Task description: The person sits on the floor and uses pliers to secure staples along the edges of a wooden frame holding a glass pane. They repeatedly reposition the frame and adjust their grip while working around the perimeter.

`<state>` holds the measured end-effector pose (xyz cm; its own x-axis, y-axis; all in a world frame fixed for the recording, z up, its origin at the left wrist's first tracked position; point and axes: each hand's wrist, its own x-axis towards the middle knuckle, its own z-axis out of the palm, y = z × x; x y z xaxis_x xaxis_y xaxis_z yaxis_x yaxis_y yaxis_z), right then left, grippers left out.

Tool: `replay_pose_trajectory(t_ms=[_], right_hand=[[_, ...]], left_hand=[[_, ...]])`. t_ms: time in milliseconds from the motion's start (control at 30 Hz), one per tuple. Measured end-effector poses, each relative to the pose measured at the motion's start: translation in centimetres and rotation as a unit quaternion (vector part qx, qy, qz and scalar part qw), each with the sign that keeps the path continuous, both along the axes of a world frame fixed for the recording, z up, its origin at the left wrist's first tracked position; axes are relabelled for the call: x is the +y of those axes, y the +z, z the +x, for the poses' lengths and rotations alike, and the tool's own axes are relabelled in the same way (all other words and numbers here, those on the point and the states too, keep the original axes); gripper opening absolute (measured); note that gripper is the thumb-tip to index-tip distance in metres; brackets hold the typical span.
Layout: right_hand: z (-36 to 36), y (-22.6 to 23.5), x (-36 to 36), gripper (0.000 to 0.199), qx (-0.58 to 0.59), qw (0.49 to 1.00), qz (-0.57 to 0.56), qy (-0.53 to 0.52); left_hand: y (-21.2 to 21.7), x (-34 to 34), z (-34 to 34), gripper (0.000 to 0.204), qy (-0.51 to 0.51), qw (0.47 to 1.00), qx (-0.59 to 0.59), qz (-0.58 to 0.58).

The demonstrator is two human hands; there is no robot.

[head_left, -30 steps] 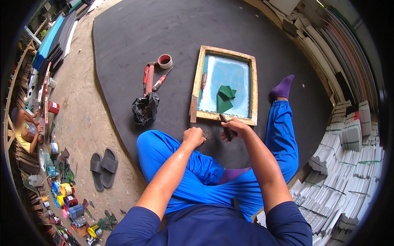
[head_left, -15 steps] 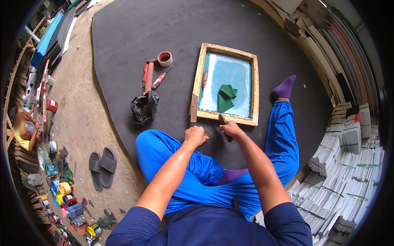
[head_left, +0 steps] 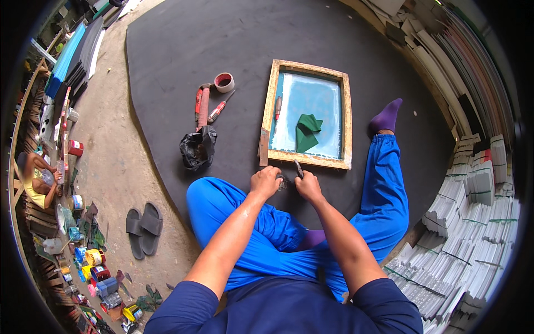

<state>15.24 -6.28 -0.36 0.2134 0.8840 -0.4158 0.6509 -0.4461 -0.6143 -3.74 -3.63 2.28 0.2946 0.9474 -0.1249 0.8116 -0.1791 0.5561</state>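
The person sat cross-legged on the dark round floor mat [head_left: 167,61], the wooden-framed printing screen with pale blue mesh [head_left: 307,114] lying flat within arm's reach. At the frame's near edge, the right hand [head_left: 307,187] closed its grip on a thin dark blade-like tool [head_left: 298,168], point toward the frame. The left hand [head_left: 266,181] curled shut beside it, over something small and dark; what, I couldn't tell. A folded green cloth [head_left: 306,131] rested on the mesh.

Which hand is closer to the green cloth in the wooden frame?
The right hand. It sits just below the frame's near edge, almost straight under the green cloth. The left hand is farther off, down and to the left of it.
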Motion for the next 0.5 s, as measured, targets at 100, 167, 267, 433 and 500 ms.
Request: replay_pose_trajectory(t_ms=[100, 167, 267, 433, 500], right_hand=[[0.2, -0.7, -1.7, 0.023, 0.073, 0.995, -0.003, 0.072], [0.0, 0.4, -2.0, 0.021, 0.105, 0.988, -0.064, 0.094], [-0.2, 3.1, -2.1, 0.020, 0.147, 0.972, -0.133, 0.124], [2.1, 1.2, -1.9, 0.027, 0.294, 0.923, -0.209, 0.131], [2.8, 1.3, -1.3, 0.031, 0.293, 0.918, -0.229, 0.138]], left_hand=[[-0.5, -0.1, 0.4, 0.013, -0.001, 0.992, -0.082, 0.095], [-1.0, 0.0, 0.3, 0.012, -0.016, 0.989, -0.096, 0.109], [-2.1, 0.1, -0.1, 0.012, -0.044, 0.990, -0.074, 0.111], [-2.1, 0.0, 0.1, 0.011, -0.055, 0.991, -0.058, 0.104], [-2.0, 0.0, -0.1, 0.011, -0.049, 0.995, -0.032, 0.085]])
